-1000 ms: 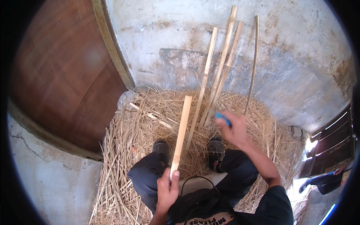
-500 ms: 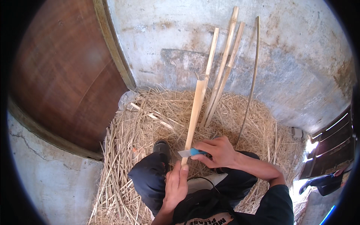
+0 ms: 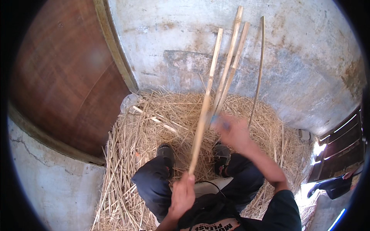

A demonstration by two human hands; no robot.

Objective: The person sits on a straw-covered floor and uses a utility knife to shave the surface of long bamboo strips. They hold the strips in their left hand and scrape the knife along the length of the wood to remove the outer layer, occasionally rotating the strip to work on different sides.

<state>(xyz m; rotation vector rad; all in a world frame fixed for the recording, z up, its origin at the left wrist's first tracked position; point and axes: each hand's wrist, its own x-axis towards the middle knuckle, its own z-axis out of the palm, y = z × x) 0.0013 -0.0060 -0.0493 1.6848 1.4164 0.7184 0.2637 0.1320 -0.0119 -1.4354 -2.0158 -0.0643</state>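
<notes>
My left hand (image 3: 182,195) is closed round the near end of a split bamboo strip (image 3: 198,140). The strip slants up and away from me between my knees, and its far part is blurred. To the right of it, my right hand (image 3: 236,133) is smeared by motion, with its fingers curled round a blue-handled knife (image 3: 214,119). The blade shows only as a faint blur close to the strip's right side; whether it touches cannot be made out.
Several bamboo poles (image 3: 232,50) lean on the stained wall (image 3: 185,65), with a thin dark stick (image 3: 260,73) to their right. Straw and shavings (image 3: 127,184) cover the floor around my shoes (image 3: 165,152). A brown door panel (image 3: 69,77) stands at left. Another person's leg (image 3: 331,184) shows at far right.
My right hand has moved with the knife away from me and up along the strip. The strip has turned from its broad face to a narrower side. My left hand keeps its grip, slightly lower.
</notes>
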